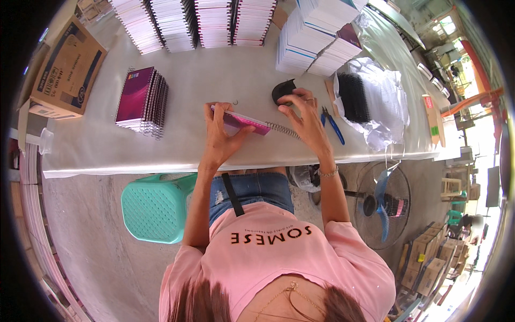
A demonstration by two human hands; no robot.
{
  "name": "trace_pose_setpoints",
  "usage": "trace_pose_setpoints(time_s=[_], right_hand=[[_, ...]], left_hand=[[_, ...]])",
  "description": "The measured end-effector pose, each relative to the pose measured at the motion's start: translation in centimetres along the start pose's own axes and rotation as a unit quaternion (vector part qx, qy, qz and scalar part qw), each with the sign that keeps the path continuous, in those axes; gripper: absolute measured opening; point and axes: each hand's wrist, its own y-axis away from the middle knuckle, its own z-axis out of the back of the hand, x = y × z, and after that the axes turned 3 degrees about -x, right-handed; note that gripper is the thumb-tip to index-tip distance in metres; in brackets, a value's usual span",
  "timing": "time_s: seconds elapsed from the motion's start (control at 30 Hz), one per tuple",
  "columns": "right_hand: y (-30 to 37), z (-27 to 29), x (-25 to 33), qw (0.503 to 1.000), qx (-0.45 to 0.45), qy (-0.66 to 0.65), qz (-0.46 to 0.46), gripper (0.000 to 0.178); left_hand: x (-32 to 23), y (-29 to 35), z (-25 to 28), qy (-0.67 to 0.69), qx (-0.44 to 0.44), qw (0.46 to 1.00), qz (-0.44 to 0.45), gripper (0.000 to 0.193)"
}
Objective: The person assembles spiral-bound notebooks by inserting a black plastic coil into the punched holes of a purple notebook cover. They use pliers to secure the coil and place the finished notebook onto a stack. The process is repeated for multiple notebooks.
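Note:
A thin purple notebook (242, 122) is tilted above the white table, with my left hand (219, 134) closed on its left end, thumb along the near side. From its right end a metal spiral coil (281, 129) trails off toward my right wrist. My right hand (310, 122) has its fingers curled at the lower edge of a black rounded object (283, 90), whose kind I cannot make out. Just right of that hand lie blue-handled pliers (335, 127). A small bit of curved wire (235, 102) rests beyond the notebook.
Finished-looking spiral notebooks (135, 96) are stacked at left, near a cardboard box (68, 70). Tall stacks of bound notebooks (214, 24) and loose books (316, 43) stand at the back. Black coils (353, 97) lie on white wrapping at right. Below are a green stool (155, 209) and a fan (382, 204).

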Motion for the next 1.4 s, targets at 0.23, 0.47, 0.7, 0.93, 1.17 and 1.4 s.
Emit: trace_pose_setpoints(time_s=[0.23,0.47,0.7,0.93,1.17,1.4], right_hand=[[-0.8,-1.3,-5.3,0.974,0.109,-0.172,-0.1,0.043],[1.1,0.5,-5.0,0.73,0.284,-0.601,-0.157,0.047],[0.6,1.6,-2.1,0.812,0.292,-0.467,-0.195,0.047],[-0.3,2.7,-0.6,0.887,0.293,-0.302,-0.191,0.043],[-0.1,2.8,-0.4,0.876,0.283,-0.326,-0.216,0.042],[-0.5,4.1,0.7,0.833,0.326,-0.398,-0.204,0.039]], left_hand=[[0.2,0.3,0.7,0.027,-0.016,0.999,-0.015,0.073],[0.6,0.4,0.5,0.047,-0.014,0.999,-0.008,0.075],[0.9,0.5,0.6,0.042,-0.003,0.999,-0.007,0.075],[1.4,0.4,0.6,0.041,-0.003,0.999,-0.011,0.076],[1.4,0.4,0.4,0.067,0.012,0.998,0.005,0.077],[1.2,0.9,0.9,0.08,0.023,0.997,0.006,0.078]])
